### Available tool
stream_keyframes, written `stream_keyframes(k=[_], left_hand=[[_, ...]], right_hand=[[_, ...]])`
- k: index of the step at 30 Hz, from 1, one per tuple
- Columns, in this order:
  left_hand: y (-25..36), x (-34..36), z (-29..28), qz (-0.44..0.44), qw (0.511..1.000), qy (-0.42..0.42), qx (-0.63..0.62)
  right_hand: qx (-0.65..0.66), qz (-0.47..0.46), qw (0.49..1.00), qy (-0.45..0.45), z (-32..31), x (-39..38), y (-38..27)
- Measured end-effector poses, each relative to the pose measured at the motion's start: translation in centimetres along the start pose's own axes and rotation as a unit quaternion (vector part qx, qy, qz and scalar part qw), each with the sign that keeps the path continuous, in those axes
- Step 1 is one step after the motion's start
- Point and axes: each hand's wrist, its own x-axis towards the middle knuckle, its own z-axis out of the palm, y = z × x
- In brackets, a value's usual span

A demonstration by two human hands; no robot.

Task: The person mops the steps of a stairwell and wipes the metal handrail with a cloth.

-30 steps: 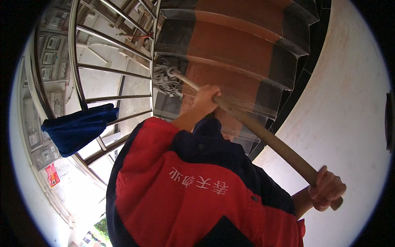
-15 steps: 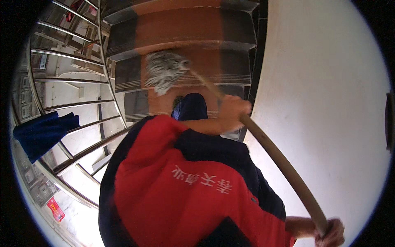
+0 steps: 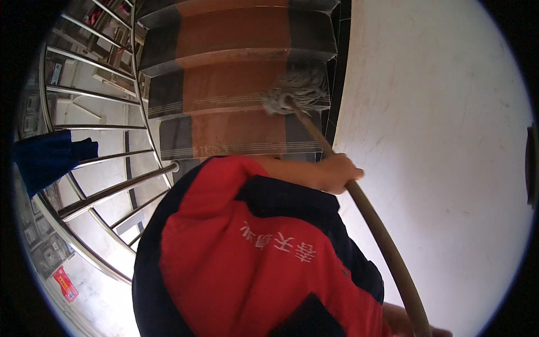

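Note:
A string mop with a grey, shaggy head [image 3: 297, 92] rests at the right end of a stair tread, on the dark tile by the wall. From it a long wooden handle [image 3: 379, 230] slants down to the lower right. My left hand [image 3: 338, 173] reaches across my body and is closed round the handle's middle. Low in the picture, my right hand [image 3: 441, 332] is at the handle's upper end, mostly cut off by the lower edge. My red and dark top hides the nearest steps.
Steps [image 3: 233, 84] with a reddish-brown middle and dark sides climb ahead. A metal railing [image 3: 112, 196] runs along the left, with a dark blue cloth [image 3: 50, 160] hanging over it. A white wall [image 3: 438, 140] closes off the right side. Wooden pieces [image 3: 106, 56] lie beyond the railing.
The mop head has swept from the left-middle of the tread to its right end. My left hand has shifted right and slightly down with the handle, and my right hand has dropped lower.

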Motion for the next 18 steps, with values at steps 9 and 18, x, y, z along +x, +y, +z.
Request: stream_keyframes(k=[9, 18], left_hand=[[-4.5, -20.2, -12.9, -0.166, 0.941, 0.280, 0.097], [-11.0, -34.7, -18.7, -0.269, 0.738, 0.573, 0.233]], right_hand=[[0.203, 0.185, 0.961, 0.040, 4.0, -4.6, 11.3], [0.265, 0.290, 0.906, -0.158, 16.6, -5.0, 21.3]])
